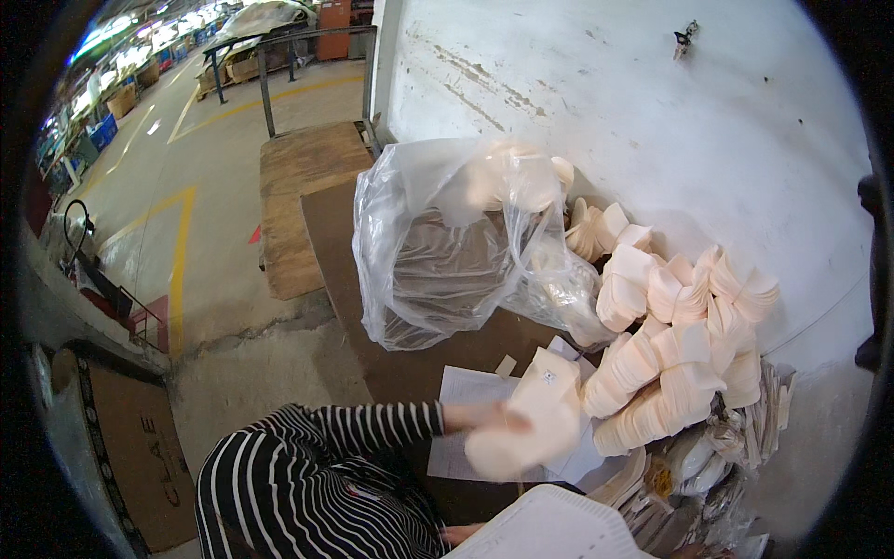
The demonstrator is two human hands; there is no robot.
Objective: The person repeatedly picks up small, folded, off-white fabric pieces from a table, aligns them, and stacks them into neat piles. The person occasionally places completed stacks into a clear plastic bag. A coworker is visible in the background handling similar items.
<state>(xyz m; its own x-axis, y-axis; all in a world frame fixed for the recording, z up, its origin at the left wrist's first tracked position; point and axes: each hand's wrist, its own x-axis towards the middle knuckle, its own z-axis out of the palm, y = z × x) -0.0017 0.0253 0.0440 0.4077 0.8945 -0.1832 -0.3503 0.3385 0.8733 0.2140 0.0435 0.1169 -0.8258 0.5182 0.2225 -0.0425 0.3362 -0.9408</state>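
Head view: left hand (494, 418) on pale foam pad (548, 415), over papers (458, 389); fingers blurred, grip can't tell. Right hand (458, 534) mostly hidden, can't tell. Pad looks soft: light touch, keep flat. Stacked pads (666, 359) crowd right; roomier toward tabletop's (384, 373) left edge, below plastic bag (377, 265).

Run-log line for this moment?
left hand: on peach pad, blurred | right hand: at white piece edge | nearby: stacked peach pads, clear plastic bag
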